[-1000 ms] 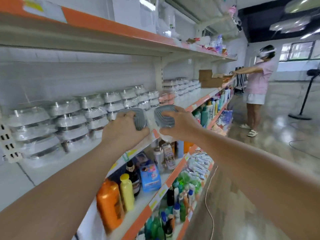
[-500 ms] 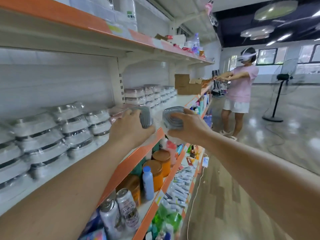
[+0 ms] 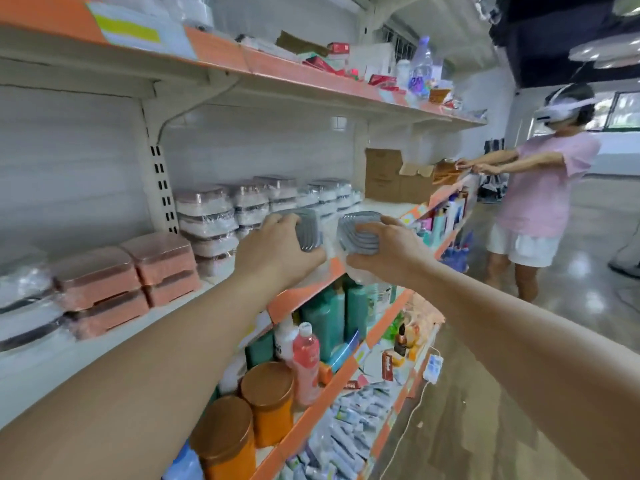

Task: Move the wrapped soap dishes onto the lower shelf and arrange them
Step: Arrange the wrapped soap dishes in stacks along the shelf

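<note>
My left hand grips a grey ribbed soap dish in clear wrap, held on edge. My right hand grips a second grey wrapped soap dish the same way. Both dishes hover side by side, apart, over the front edge of a white shelf with an orange lip. On that shelf stand stacks of wrapped soap dishes: pink ones at the left, white and brown ones behind my hands.
Below are shelves of green bottles, a pink bottle and orange jars. A cardboard box sits further along the shelf. A person in a pink shirt with a headset stands down the aisle at right.
The view has shifted along the shelving to the right; pink and white stacks now sit behind my hands. Both hands still hold their grey dishes out in front.
</note>
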`<move>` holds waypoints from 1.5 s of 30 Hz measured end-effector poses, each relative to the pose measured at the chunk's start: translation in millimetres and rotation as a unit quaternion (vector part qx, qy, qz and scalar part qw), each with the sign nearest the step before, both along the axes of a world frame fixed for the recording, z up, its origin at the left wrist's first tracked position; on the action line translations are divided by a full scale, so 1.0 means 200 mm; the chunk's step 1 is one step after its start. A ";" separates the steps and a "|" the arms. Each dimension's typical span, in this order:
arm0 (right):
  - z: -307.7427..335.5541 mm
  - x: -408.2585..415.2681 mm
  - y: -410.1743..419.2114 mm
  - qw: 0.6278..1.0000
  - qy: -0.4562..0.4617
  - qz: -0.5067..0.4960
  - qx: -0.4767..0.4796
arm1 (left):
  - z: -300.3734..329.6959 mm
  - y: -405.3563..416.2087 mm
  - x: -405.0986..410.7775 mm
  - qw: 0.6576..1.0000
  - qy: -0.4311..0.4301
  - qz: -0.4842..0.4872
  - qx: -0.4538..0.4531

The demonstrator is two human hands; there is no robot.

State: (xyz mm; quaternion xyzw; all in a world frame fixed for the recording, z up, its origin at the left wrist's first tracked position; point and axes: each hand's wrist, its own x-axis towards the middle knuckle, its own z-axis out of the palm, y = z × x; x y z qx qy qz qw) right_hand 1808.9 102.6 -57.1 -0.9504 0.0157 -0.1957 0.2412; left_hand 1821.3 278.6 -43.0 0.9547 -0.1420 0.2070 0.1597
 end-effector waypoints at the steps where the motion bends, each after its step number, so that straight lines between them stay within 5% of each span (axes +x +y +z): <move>1: -0.01 0.08 -0.06 1.000 0.002 0.005 0.004 | 0.00 -0.07 0.07 1.000 0.001 0.004 0.003; 18: 0.06 1.66 -0.76 0.999 -0.037 0.038 -0.012 | 0.03 -0.89 1.55 0.997 -0.013 0.060 -0.040; 29: 0.14 2.61 -0.72 0.965 -0.036 0.248 -0.075 | 0.10 -0.95 2.15 0.955 -0.001 0.298 -0.004; 45: 0.14 2.97 -0.56 0.918 0.004 0.391 -0.071 | 0.09 -0.92 2.37 0.867 0.084 0.481 0.099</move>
